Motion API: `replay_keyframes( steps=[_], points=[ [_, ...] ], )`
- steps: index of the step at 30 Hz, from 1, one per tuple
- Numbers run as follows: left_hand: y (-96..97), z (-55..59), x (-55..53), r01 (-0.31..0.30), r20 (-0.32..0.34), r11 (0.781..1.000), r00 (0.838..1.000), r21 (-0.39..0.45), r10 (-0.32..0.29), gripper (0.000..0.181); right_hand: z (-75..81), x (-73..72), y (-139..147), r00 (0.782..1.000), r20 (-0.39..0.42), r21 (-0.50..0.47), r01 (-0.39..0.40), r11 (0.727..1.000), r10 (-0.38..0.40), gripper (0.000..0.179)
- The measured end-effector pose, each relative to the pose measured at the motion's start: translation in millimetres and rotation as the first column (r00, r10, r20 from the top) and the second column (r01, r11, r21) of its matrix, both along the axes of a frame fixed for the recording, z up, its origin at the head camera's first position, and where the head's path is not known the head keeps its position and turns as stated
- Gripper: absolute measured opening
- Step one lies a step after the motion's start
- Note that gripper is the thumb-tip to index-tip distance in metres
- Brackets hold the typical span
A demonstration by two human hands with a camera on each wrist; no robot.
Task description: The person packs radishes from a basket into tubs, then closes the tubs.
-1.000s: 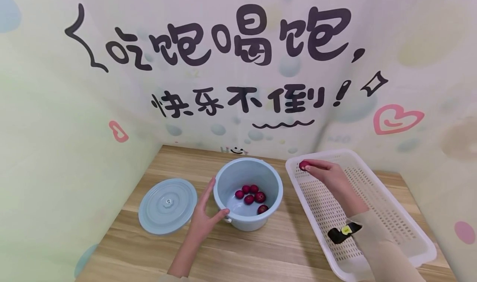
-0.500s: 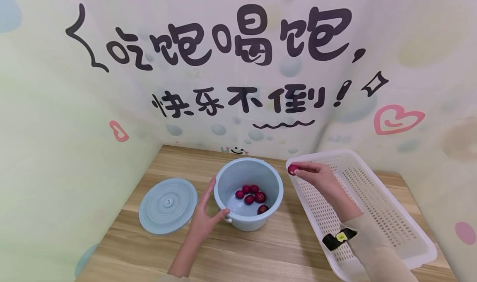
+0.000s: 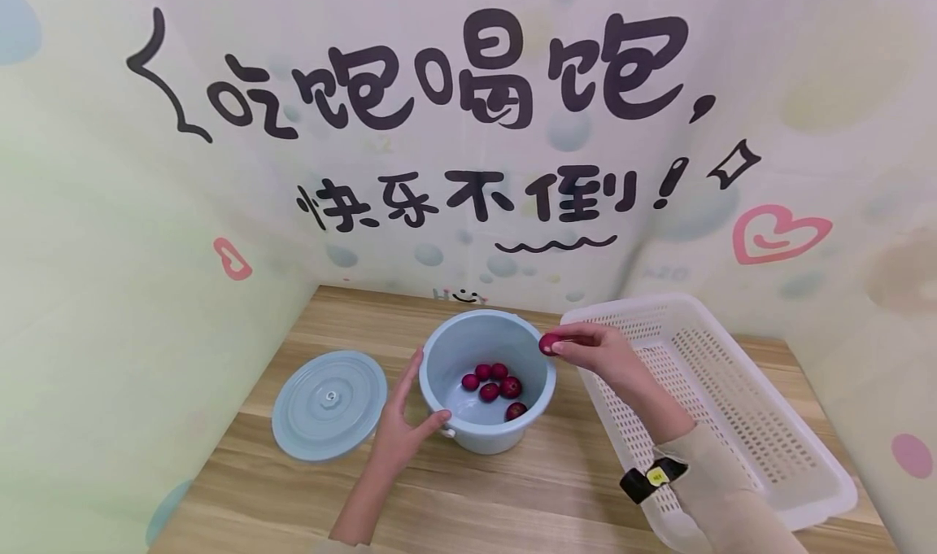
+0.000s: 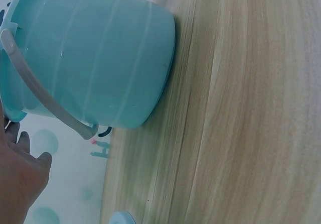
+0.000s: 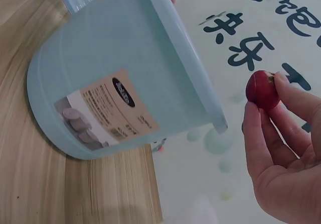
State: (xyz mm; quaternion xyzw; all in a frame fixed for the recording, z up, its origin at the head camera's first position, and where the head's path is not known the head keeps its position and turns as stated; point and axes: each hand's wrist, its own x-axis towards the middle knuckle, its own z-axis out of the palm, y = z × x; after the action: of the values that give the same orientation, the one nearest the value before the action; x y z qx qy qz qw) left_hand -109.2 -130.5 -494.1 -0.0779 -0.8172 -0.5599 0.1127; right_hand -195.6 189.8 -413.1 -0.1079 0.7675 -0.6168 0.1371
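Note:
My right hand [image 3: 603, 359] pinches a red plum [image 3: 549, 344] between thumb and fingertips, at the right rim of a light blue bucket [image 3: 479, 438]. In the right wrist view this plum [image 5: 263, 90] shows above the bucket's rim. Several red plums [image 3: 489, 392] lie on the bucket's floor. My left hand [image 3: 398, 432] rests on the bucket's left rim, fingers stretched along the side and thumb at the front edge. From the left wrist view, its fingertips [image 4: 22, 141] reach the rim near the hanging grey handle [image 4: 37, 86].
A round blue lid [image 3: 329, 405] lies left of the bucket on the wooden table [image 3: 512, 505]. To the right stands a white slotted basket [image 3: 721, 399], with my right forearm across it. A printed cloth wall [image 3: 410, 253] rises behind the table.
My right hand has carried the plum leftward from over the basket's far left corner to the bucket's right rim. The left hand and bucket have stayed put.

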Motion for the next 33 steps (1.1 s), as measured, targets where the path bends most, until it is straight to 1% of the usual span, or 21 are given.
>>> replay_keyframes(
  steps=[6, 9, 13, 17, 23, 27, 30, 33],
  points=[
    [-0.3, -2.5, 0.7, -0.002, 0.004, 1.0, 1.0, -0.004, 0.002, 0.096, 1.7, 4.4, -8.0, 0.999, 0.025, -0.051, -0.04, 0.998, 0.041, 0.044],
    [-0.1, -3.4, 1.3, -0.003, 0.009, 1.0, 1.0, -0.003, 0.003, 0.097, 2.9, 6.3, -6.6, 0.998, 0.035, -0.084, -0.046, 0.995, 0.049, 0.043],
    [0.3, -2.6, 1.1, -0.007, 0.0, 1.0, 1.0, -0.007, 0.007, 0.097, 6.2, 8.2, 0.2, 0.999, 0.026, -0.113, -0.043, 0.993, 0.046, 0.043],
    [0.6, -0.4, 1.0, -0.009, -0.005, 1.0, 1.0, -0.011, 0.009, 0.097, 8.9, 9.9, 13.2, 0.999, -0.003, -0.132, -0.037, 0.991, 0.037, 0.039],
    [0.1, 0.0, 0.7, -0.014, 0.001, 1.0, 1.0, -0.016, 0.014, 0.096, 13.2, 15.6, 40.3, 0.999, -0.043, -0.122, -0.016, 0.992, 0.011, 0.034],
    [-0.1, -1.6, -0.1, -0.013, -0.006, 1.0, 1.0, -0.015, 0.013, 0.096, 15.1, 19.9, 59.1, 0.999, -0.05, -0.153, -0.001, 0.988, -0.007, 0.026],
    [-0.1, -2.4, -0.2, -0.011, -0.01, 1.0, 1.0, -0.016, 0.011, 0.096, 14.9, 23.9, 73.2, 0.997, -0.073, -0.21, -0.02, 0.977, 0.005, 0.023],
    [0.4, -1.3, 0.6, -0.012, 0.001, 1.0, 1.0, -0.009, 0.012, 0.096, 14.5, 30.1, 86.6, 0.996, -0.093, -0.227, -0.031, 0.973, 0.01, 0.024]
  ],
)
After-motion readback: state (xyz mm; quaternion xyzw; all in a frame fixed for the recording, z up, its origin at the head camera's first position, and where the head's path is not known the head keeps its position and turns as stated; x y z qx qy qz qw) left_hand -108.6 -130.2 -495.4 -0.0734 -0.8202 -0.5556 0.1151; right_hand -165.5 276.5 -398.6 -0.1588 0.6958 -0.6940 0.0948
